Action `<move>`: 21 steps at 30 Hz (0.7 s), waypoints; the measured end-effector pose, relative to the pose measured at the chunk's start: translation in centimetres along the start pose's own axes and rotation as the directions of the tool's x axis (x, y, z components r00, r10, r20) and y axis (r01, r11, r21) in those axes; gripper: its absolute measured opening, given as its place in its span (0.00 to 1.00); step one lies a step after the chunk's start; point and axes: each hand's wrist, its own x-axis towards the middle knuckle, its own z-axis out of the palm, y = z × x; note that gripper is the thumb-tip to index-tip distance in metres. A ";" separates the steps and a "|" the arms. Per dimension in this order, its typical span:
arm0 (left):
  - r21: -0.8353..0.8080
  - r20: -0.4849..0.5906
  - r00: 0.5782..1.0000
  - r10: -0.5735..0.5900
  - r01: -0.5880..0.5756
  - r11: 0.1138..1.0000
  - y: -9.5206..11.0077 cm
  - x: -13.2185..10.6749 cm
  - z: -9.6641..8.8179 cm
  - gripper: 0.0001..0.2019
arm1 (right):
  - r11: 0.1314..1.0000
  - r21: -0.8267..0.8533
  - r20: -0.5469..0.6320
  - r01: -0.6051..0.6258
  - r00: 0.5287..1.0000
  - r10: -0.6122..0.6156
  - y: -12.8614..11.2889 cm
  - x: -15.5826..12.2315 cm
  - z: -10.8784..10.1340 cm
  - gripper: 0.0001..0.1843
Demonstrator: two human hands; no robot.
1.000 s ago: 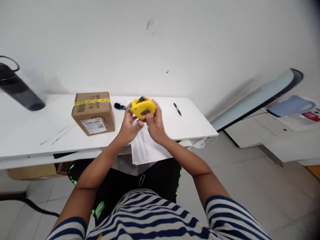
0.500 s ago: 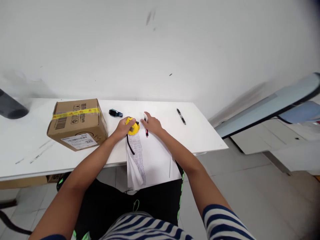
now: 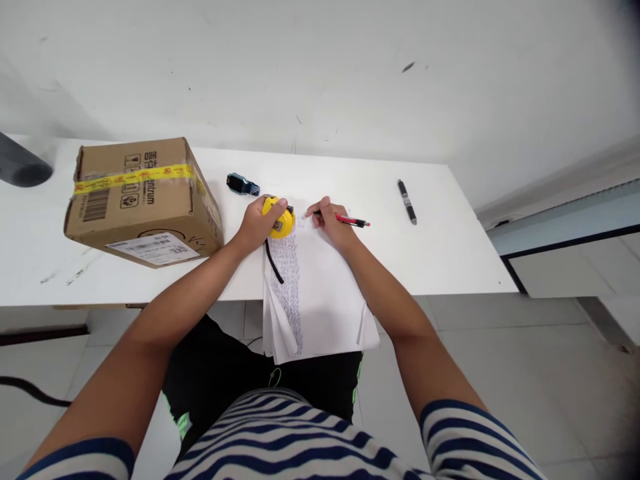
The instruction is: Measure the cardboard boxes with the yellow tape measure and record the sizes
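Observation:
My left hand [image 3: 259, 223] is closed round a yellow tape measure [image 3: 283, 225], its thumb on top and a black strap [image 3: 273, 262] dangling from it. The tape measure rests over the upper left of a stack of paper sheets [image 3: 330, 300], whose left side is covered in dense handwriting. In my right hand [image 3: 330, 220] a red and black pen [image 3: 353, 220] is gripped, its red end pointing right. That hand sits at the top of the paper, a short way right of the tape measure. The pen's writing tip is hard to make out.
On the white table [image 3: 440, 260] stands a cardboard box [image 3: 135, 213] with yellow tape, left of my arm. A dark watch-like object [image 3: 243, 185] lies behind my left hand. A black pen [image 3: 407, 202] lies at the right. A dark cylinder [image 3: 20, 163] is at the far left.
The pen in my right hand has swung from pointing towards me to pointing right, and my fingers have closed into a writing grip. My left hand still holds the tape measure. The view has shifted.

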 end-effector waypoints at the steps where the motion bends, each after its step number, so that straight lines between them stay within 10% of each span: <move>1: -0.004 -0.013 1.000 -0.002 0.002 1.000 0.1 0.0 0.0 0.24 | 1.000 0.024 0.004 0.006 1.000 -0.006 0.0 -0.1 0.3 0.35; 21: 0.031 -0.038 0.999 -0.017 0.018 0.999 -0.4 -0.2 0.1 0.26 | 0.984 -0.165 -0.022 -0.073 0.997 0.070 -0.3 -0.2 1.7 0.20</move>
